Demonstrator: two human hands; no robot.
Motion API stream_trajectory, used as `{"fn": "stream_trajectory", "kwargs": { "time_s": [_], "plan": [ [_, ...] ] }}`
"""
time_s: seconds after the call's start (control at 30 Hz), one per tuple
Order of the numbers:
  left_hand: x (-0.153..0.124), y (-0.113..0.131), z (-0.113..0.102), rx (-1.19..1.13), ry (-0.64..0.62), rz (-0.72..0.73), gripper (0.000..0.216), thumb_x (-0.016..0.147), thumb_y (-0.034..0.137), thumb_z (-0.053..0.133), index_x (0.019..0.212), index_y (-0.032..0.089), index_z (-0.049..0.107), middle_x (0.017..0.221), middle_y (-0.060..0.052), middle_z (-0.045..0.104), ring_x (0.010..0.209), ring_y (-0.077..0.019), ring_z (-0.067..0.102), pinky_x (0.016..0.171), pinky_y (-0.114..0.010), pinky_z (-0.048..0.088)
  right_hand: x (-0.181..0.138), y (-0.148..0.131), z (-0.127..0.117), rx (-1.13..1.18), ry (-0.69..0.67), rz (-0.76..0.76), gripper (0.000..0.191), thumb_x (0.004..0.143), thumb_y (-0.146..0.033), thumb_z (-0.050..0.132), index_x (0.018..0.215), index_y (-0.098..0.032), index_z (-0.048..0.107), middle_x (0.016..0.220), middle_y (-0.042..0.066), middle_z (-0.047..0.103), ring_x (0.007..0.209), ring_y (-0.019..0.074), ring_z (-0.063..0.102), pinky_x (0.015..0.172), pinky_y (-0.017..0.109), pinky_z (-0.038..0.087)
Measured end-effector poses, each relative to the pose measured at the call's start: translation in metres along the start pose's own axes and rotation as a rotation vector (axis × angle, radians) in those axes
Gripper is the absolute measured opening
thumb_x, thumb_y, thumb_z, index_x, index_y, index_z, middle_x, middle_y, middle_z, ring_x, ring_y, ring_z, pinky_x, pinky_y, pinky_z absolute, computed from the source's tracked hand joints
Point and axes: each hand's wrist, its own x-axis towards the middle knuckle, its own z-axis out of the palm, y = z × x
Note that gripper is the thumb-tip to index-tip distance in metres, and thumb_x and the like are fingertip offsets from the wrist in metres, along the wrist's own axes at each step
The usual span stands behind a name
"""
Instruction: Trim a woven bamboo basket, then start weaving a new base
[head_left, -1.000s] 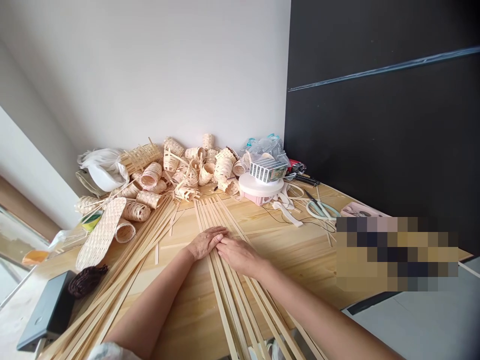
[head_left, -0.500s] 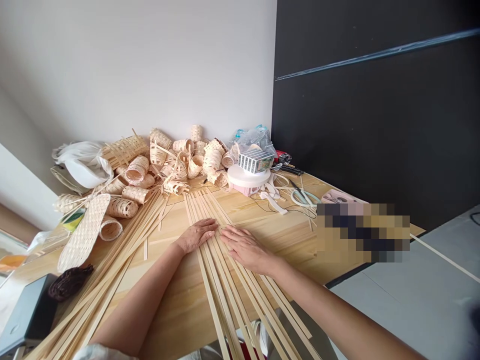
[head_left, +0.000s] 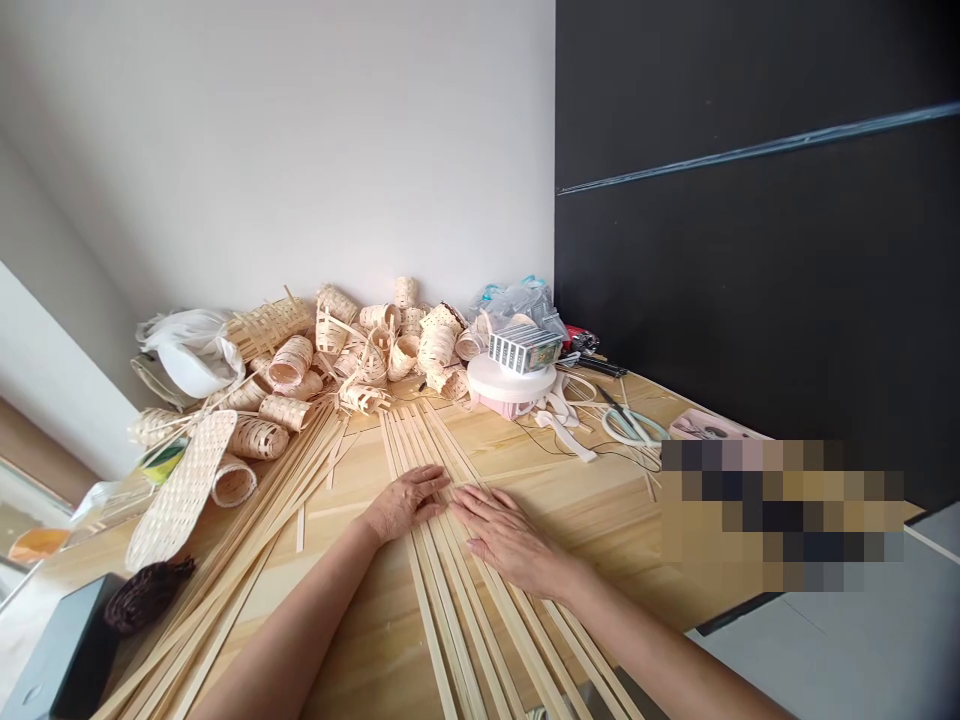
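Note:
Several long pale bamboo strips (head_left: pixel 420 440) lie side by side down the middle of the wooden table (head_left: pixel 570 500), running from the far pile toward me. My left hand (head_left: pixel 401 502) rests flat on the left part of these strips, fingers stretched out. My right hand (head_left: pixel 506 535) lies flat on the right part of them, fingers spread. The two hands are a small gap apart. Neither hand holds anything.
A second bundle of strips (head_left: pixel 247 560) fans out at the left. Small woven baskets (head_left: pixel 360 350) are heaped against the wall. A flat woven piece (head_left: pixel 180 490), a white round stand (head_left: pixel 510 385), scissors (head_left: pixel 626 420) and a dark box (head_left: pixel 60 655) also lie on the table.
My hands were touching over the strips a second ago; the right hand has since slid toward me and to the right, leaving a gap. The view shifted a little.

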Motion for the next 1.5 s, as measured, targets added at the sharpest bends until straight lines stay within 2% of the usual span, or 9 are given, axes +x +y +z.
{"fn": "stream_trajectory", "kwargs": {
  "time_s": [0.27,0.67,0.8,0.93,1.07,1.17,1.27,1.37,1.5],
  "plan": [
    [0.001,-0.001,0.002,0.050,-0.022,0.005,0.050,0.088,0.046,0.034,0.121,0.012,0.050,0.126,-0.015,0.049,0.121,-0.0199,0.042,0.102,-0.035,0.035,0.003,-0.002,-0.003,0.005,-0.002,0.020,0.046,0.088,-0.029,0.038,0.132,-0.016,0.037,0.140,0.010,0.033,0.130,0.0224,0.022,0.105,0.044,0.017],
    [0.002,0.001,-0.002,0.040,-0.033,0.037,0.044,0.089,0.042,0.036,0.123,0.016,0.047,0.126,-0.011,0.050,0.121,-0.0194,0.041,0.102,-0.039,0.034,0.007,0.002,0.007,0.009,0.040,0.034,0.047,0.089,-0.032,0.035,0.133,-0.015,0.035,0.139,0.009,0.034,0.130,0.0219,0.022,0.105,0.044,0.019],
    [0.002,-0.004,0.000,0.035,-0.035,0.042,0.044,0.089,0.043,0.035,0.123,0.017,0.048,0.126,-0.010,0.050,0.121,-0.0194,0.041,0.102,-0.039,0.035,0.005,0.000,-0.002,0.002,0.024,0.049,0.048,0.090,-0.032,0.033,0.135,-0.016,0.031,0.141,0.009,0.031,0.130,0.0215,0.023,0.105,0.045,0.020],
    [0.003,-0.007,0.000,0.012,-0.049,0.032,0.044,0.089,0.044,0.033,0.123,0.019,0.049,0.128,-0.008,0.049,0.122,-0.0191,0.040,0.103,-0.038,0.033,-0.028,0.000,-0.022,-0.005,0.139,0.117,0.049,0.090,-0.035,0.034,0.135,-0.017,0.030,0.142,0.008,0.029,0.130,0.0203,0.021,0.106,0.042,0.020],
    [0.006,-0.008,-0.001,-0.031,-0.055,0.038,0.048,0.089,0.048,0.030,0.122,0.019,0.050,0.127,-0.007,0.050,0.123,-0.0184,0.039,0.104,-0.038,0.032,-0.094,0.001,-0.034,0.058,0.201,0.202,0.054,0.088,-0.039,0.040,0.137,-0.021,0.026,0.142,0.006,0.028,0.131,0.0200,0.019,0.105,0.038,0.025],
    [0.007,-0.008,-0.002,-0.037,-0.049,0.032,0.052,0.088,0.052,0.029,0.121,0.018,0.051,0.127,-0.006,0.050,0.122,-0.0184,0.039,0.104,-0.038,0.032,-0.148,-0.005,-0.030,0.094,0.182,0.252,0.061,0.086,-0.045,0.042,0.139,-0.026,0.019,0.144,0.004,0.023,0.132,0.0213,0.016,0.105,0.039,0.027],
    [0.008,-0.007,-0.003,-0.033,-0.048,0.028,0.056,0.087,0.054,0.027,0.120,0.016,0.051,0.128,-0.008,0.050,0.122,-0.0190,0.039,0.104,-0.038,0.031,-0.186,-0.019,-0.019,0.097,0.156,0.275,0.071,0.082,-0.051,0.046,0.140,-0.028,0.011,0.146,0.004,0.018,0.132,0.0235,0.014,0.104,0.040,0.027],
    [0.008,-0.007,-0.005,-0.025,-0.061,0.029,0.059,0.087,0.056,0.026,0.121,0.015,0.051,0.128,-0.008,0.049,0.123,-0.0195,0.039,0.105,-0.038,0.031,-0.200,-0.032,-0.006,0.104,0.120,0.296,0.080,0.078,-0.055,0.049,0.141,-0.029,0.006,0.147,0.005,0.014,0.132,0.0253,0.013,0.103,0.040,0.028],
    [0.009,-0.005,-0.007,-0.014,-0.081,0.023,0.061,0.086,0.057,0.024,0.121,0.015,0.051,0.128,-0.008,0.049,0.123,-0.0201,0.038,0.105,-0.039,0.031,-0.196,-0.037,0.004,0.107,0.116,0.296,0.081,0.079,-0.055,0.048,0.141,-0.028,0.004,0.146,0.008,0.016,0.133,0.0254,0.010,0.104,0.043,0.026]
  ]
}}
